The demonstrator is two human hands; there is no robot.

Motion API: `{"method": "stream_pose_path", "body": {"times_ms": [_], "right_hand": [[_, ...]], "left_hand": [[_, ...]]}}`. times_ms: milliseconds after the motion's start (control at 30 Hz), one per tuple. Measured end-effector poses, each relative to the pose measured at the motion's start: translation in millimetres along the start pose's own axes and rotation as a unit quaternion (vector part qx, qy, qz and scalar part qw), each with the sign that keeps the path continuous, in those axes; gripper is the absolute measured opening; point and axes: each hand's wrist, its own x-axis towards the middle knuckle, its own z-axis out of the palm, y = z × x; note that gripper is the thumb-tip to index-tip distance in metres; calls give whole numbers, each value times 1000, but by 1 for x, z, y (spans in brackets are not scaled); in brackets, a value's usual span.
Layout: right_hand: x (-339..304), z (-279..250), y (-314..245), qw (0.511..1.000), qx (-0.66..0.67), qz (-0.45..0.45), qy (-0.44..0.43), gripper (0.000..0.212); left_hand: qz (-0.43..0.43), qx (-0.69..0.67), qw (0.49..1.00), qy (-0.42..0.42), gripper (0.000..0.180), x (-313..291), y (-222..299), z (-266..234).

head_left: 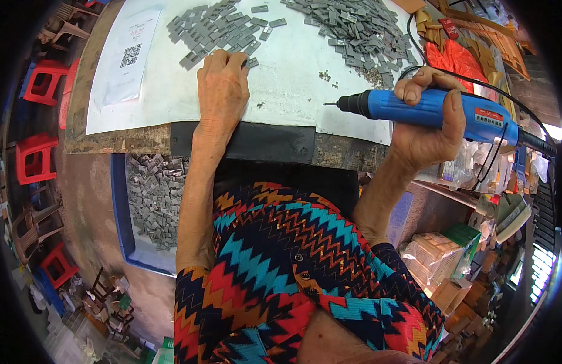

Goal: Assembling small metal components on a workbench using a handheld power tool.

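My right hand (429,115) grips a blue electric screwdriver (408,108), its thin bit pointing left above the white sheet (281,91) on the table. My left hand (223,88) is at the near edge of a loose spread of flat grey rectangular pieces (223,30). Its fingers curl down and look closed; whatever is under the fingertips is hidden. One grey piece shows beside the fingers. A larger heap of similar grey pieces (354,27) lies at the far right. Tiny metal bits, perhaps screws (372,76), are scattered next to that heap.
A black strip (281,141) covers part of the table's near edge. Below it on the left, a blue-rimmed bin (120,209) holds many grey pieces. The screwdriver's black cable (511,91) loops at right, near a red plastic bag (454,60). Red stools (37,159) stand at left.
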Motion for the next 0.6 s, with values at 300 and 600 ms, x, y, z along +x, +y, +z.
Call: {"method": "stream_pose_path", "body": {"times_ms": [300,600], "right_hand": [[-2,-1,2,1000,-22,-10,-3,24],[-4,-3,2,1000,-9,-6,11,22]], "left_hand": [[13,-39,999,-31,19,-2,2,-1],[28,-60,998,-23,20,-8,13,0]]}}
